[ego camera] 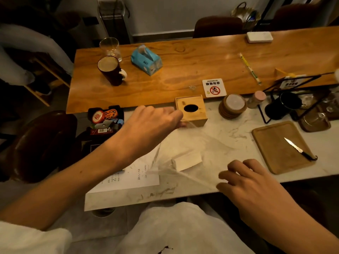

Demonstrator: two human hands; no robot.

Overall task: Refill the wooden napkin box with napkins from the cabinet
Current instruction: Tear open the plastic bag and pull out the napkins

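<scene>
Right hand [256, 189] pinches the near edge of a clear bag [192, 143]; left hand [152, 123] pinches its far end by the wooden box [191, 110]. Napkins [187, 161] inside look soft; hold their sides.

The napkin box [190, 110] is pale honey wood with a black oval opening, on a white marble surface [234, 125] veined grey-brown. Behind the box, a wooden surface [183, 70] is orange-brown with swirling grain and carries a sky-blue tissue pack [145, 60], a dark brown mug [110, 72] and a white sign [214, 88] bearing a red prohibition circle. Right of the box lies a tan tray [271, 143] with a silver-bladed, black-handled knife [298, 149]; in front of the box, a clear wrapper [194, 143] and white paper [135, 177] with dark handwriting
</scene>
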